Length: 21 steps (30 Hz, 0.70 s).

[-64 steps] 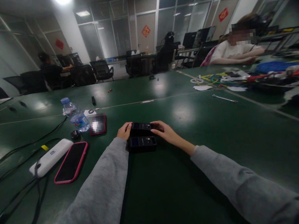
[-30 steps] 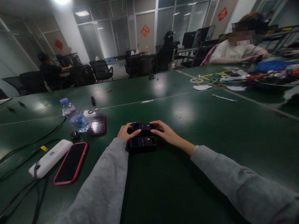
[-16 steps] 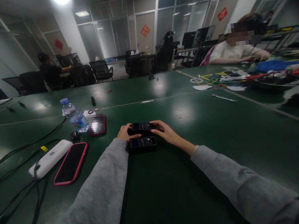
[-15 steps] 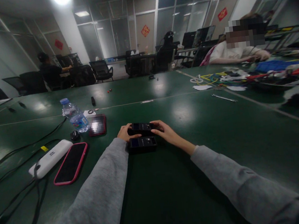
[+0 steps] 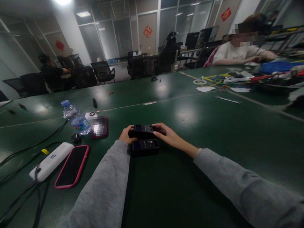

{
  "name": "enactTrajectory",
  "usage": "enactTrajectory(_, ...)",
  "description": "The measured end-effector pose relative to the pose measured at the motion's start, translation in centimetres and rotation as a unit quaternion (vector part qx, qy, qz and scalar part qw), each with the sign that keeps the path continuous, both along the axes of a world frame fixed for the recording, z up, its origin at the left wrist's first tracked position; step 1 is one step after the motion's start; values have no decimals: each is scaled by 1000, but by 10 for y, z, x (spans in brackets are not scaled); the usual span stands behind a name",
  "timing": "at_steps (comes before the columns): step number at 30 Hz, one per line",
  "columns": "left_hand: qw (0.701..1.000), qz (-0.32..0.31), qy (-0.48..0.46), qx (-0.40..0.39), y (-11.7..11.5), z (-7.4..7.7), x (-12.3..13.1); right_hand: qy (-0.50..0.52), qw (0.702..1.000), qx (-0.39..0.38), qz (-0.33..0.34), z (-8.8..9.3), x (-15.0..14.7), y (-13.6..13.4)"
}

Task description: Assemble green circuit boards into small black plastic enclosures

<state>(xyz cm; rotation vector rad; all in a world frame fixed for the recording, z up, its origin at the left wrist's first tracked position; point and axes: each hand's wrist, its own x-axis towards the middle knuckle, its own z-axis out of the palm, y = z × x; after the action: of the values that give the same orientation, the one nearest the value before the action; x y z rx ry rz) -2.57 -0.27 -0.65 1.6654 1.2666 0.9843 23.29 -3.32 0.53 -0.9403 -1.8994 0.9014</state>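
Note:
Two small black devices with dark screens lie one behind the other on the green table (image 5: 203, 181). The nearer black device (image 5: 145, 146) rests flat. My left hand (image 5: 125, 135) and my right hand (image 5: 167, 134) both grip the farther black device (image 5: 142, 131), one at each end, with fingers curled round it; its near edge is tilted up a little. Grey sleeves cover both my forearms.
To the left lie a phone in a pink case (image 5: 72, 166), a white power bank (image 5: 51, 160) with black cables, a water bottle (image 5: 76, 117) and a small red item (image 5: 99, 127). A person in white (image 5: 239, 52) sits far right by tangled wires (image 5: 216, 81).
The farther device has tipped slightly in my hands, its top now facing more away. My left thumb has slid along its left end. All else is still.

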Motion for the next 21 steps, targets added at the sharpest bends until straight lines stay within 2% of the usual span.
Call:
enactTrajectory(4,1000,-5,-2,-1,-1,1,1,2,1000,0,3,3,0,-2)
enactTrajectory(13,998,6,23,58,1,-7,-1,6,1000,-5,10,4,-1,-2)
enactTrajectory(21,999,6,-6,43,1,-7,0,-3,1000,3,12,4,0,-3)
